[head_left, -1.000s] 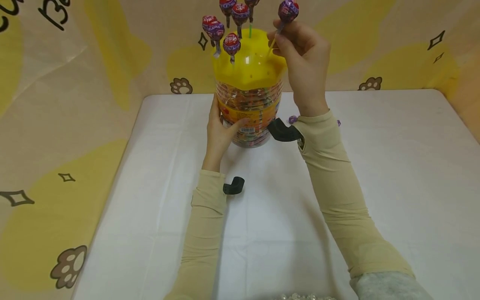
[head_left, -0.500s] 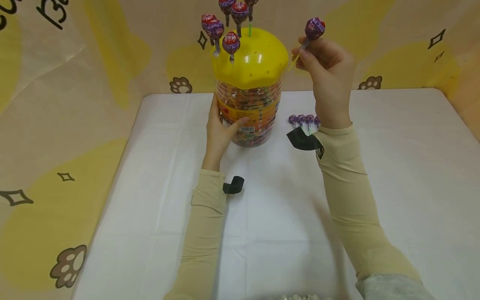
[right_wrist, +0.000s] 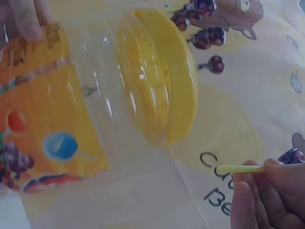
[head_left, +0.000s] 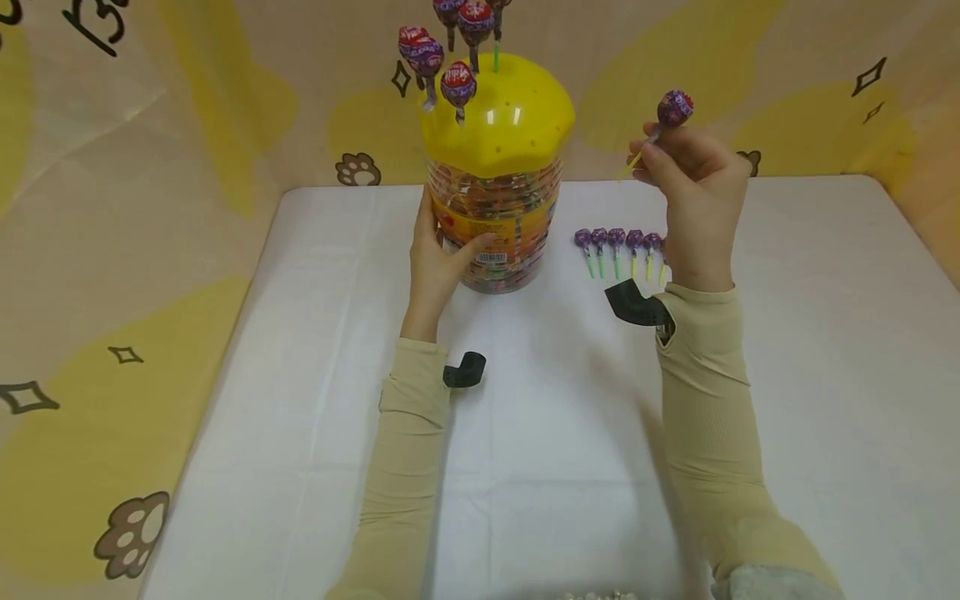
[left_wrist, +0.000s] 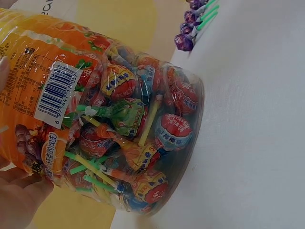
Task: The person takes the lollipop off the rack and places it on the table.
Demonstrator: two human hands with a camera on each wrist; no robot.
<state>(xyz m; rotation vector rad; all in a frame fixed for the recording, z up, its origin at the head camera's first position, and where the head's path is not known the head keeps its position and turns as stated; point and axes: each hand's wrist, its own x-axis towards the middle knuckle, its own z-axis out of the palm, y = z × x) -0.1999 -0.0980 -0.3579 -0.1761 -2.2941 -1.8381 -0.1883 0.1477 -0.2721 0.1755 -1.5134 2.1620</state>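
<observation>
A clear plastic jar point(head_left: 517, 260) full of wrapped lollipops stands at the back of the table under a domed yellow lid point(head_left: 517, 125). My left hand point(head_left: 435, 275) grips the jar low on its left side, thumb across the orange label point(left_wrist: 43, 71). Several lollipops point(head_left: 458, 85) stick up from the lid's left and back part; small holes dot its front and right. To the right of the jar, my right hand point(head_left: 701, 196) pinches the yellow stick point(right_wrist: 240, 169) of a purple-wrapped lollipop point(head_left: 675, 108), candy end up, apart from the lid.
Several purple lollipops point(head_left: 617, 239) lie in a row on the white table point(head_left: 525, 433), right of the jar, partly behind my right hand. A patterned yellow and beige backdrop point(head_left: 247, 92) rises behind the table. A beaded thing point(head_left: 600, 596) shows at the bottom edge.
My right hand has moved right and down, away from the lid, with the lollipop still pinched. The row of lollipops has come into view. My left hand stays on the jar.
</observation>
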